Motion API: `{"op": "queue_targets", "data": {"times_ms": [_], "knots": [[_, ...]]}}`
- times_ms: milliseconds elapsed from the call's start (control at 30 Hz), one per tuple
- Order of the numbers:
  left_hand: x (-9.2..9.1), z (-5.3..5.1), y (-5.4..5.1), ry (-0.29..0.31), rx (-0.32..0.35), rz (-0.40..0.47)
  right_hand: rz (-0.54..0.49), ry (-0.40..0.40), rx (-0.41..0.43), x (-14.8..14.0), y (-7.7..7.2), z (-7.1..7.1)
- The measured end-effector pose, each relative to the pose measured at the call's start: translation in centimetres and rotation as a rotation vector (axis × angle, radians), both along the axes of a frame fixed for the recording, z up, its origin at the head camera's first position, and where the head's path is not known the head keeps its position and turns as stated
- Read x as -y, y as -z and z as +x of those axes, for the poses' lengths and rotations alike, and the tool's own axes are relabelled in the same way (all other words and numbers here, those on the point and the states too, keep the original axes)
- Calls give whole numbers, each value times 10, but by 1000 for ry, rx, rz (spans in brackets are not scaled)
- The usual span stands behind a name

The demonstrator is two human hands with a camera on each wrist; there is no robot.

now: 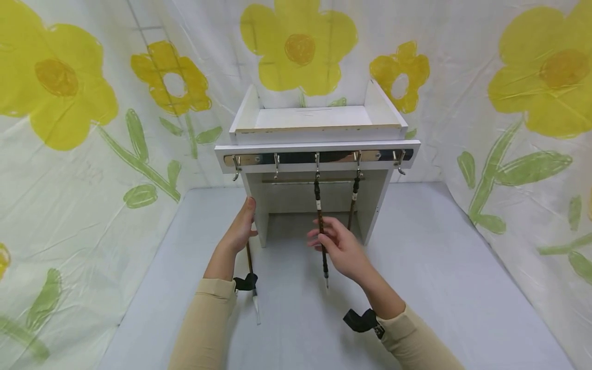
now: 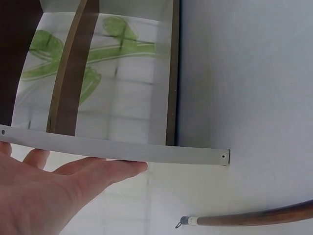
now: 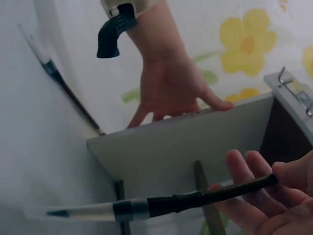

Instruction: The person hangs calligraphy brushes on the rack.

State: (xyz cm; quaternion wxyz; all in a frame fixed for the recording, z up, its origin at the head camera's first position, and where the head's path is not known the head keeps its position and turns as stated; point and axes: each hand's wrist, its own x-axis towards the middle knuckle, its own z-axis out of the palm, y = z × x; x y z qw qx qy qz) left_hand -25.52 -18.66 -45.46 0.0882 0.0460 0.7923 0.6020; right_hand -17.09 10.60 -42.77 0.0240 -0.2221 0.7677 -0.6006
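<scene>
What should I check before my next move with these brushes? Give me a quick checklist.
1. Left hand against the rack: ok, touching its left side.
2. Right hand on the middle brush: ok, fingers pinch the handle.
3. Middle brush seated on the middle hook: cannot tell; its top is there, but the loop is too small to judge.
4. Right brush hanging: ok, below the second hook from the right.
5. Left brush hung: not ok, lying on the table.
6. Leftmost hook free: ok, nothing on it.
</scene>
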Motion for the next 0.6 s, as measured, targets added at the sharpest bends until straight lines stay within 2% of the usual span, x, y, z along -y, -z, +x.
{"op": "queue_targets", "data": {"times_ms": [167,333,467,600], "knots": [[1,0,1,-4,5,4,88,63,-94,5,8,-11],[1,-1,1,2,17,2,125,99,-166,3,9,-15],[0,-1,1,8,15,-4,154,126,-214,-4,3,-11],[1,-1,1,-7,14,-10,132,137,-266,-13,-11,-3]]}}
